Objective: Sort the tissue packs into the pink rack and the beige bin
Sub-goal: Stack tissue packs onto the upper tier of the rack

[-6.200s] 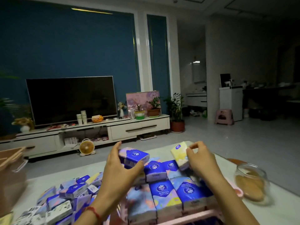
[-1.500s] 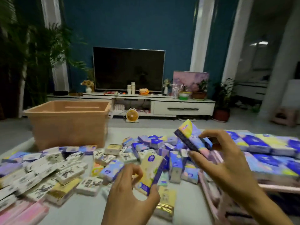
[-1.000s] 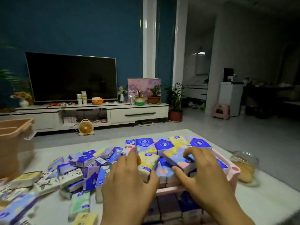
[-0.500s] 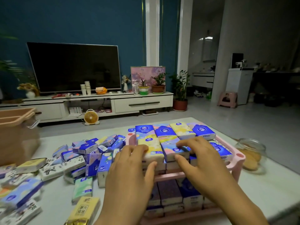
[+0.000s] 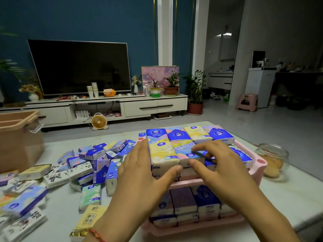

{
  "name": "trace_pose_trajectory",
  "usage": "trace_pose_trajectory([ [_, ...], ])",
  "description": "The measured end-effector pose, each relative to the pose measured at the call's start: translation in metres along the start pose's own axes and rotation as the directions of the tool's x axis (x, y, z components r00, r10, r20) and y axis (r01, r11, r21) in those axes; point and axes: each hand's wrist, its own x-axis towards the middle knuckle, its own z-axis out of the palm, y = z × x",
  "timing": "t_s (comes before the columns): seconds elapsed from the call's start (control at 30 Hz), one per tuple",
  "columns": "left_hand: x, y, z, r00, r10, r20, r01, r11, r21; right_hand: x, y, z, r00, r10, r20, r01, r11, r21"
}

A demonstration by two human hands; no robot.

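The rack [image 5: 258, 165] stands under the left hand [image 5: 139, 180] and right hand [image 5: 225, 172]; loose packs [image 5: 90, 165] and bin [image 5: 17, 142] lie leftward, jar [image 5: 272, 161] rightward.

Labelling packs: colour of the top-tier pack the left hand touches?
The pack is pale yellow, white flowers, blue logo; head view.

Glossy film-wrapped tissue packs [image 5: 164, 154], smooth pink plastic rack [image 5: 260, 165] (matt), clear glass jar [image 5: 274, 160], beige plastic bin [image 5: 17, 142].
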Motion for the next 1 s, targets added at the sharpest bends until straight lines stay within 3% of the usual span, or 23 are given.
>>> trace_pose_trajectory([
  [0.13, 0.003, 0.004, 0.003, 0.987, -0.071, 0.148, 0.075, 0.997, -0.026, 0.0, -0.001, -0.001, 1.0, 0.005, 0.015, -0.005, 1.0, 0.001],
  [0.6, 0.003, 0.002, 0.008, 0.996, -0.029, 0.083, 0.035, 0.997, -0.071, 0.0, 0.001, -0.001, 1.0, 0.002, -0.012, -0.002, 1.0, -0.005],
  [0.73, 0.002, -0.004, -0.002, 0.994, 0.006, 0.107, 0.014, 0.982, -0.188, -0.001, -0.007, -0.003, 0.978, -0.081, -0.192, 0.069, 0.995, -0.071],
  [0.83, -0.005, -0.036, -0.02, 0.999, 0.011, -0.035, -0.02, 0.969, -0.244, -0.005, -0.034, -0.006, 0.944, -0.144, -0.297, 0.181, 0.979, 0.099],
  [0.9, -0.017, -0.075, -0.032, 0.99, -0.05, -0.135, 0.02, 0.976, -0.216, -0.011, -0.057, 0.005, 0.951, -0.202, -0.235, 0.26, 0.932, 0.252],
  [1.0, -0.039, -0.141, -0.042, 0.96, -0.233, -0.154, 0.212, 0.967, -0.14, -0.022, -0.082, 0.046, 0.945, -0.324, -0.043, 0.32, 0.894, 0.313],
])
